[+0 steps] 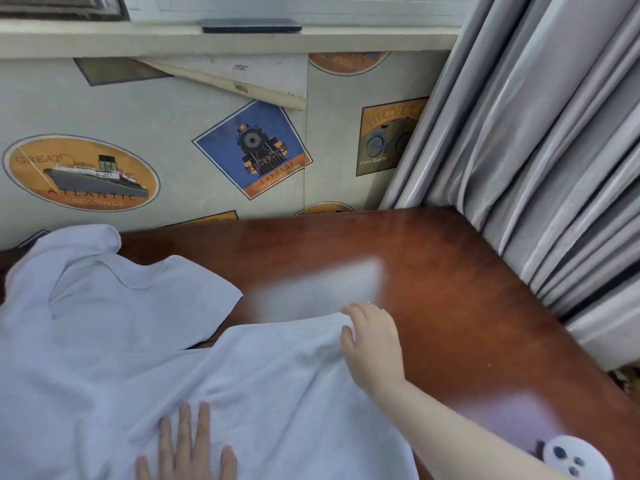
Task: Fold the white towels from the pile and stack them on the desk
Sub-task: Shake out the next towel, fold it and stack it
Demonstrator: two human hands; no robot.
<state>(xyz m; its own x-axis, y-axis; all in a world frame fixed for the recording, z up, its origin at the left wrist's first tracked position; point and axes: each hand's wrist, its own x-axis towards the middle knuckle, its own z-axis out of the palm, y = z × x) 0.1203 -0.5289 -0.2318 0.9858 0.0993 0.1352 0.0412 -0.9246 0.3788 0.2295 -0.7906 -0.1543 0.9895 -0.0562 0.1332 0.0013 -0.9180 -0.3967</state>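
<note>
White towels [114,341] heaped over the desk's left half, spilling past its left and near edges. Left hand [187,448] pressed flat on the cloth at the near edge, fingers straight and slightly spread. Right hand [372,344] at mid-desk, fingers curled, pinching the towel's far right corner. Bare polished wood of the desk [450,289] from there to the right edge and far right corner. Beyond: wallpaper [156,133] with ship and train prints, window sill [104,36] above, grey curtain [536,133] crowding the right edge.
</note>
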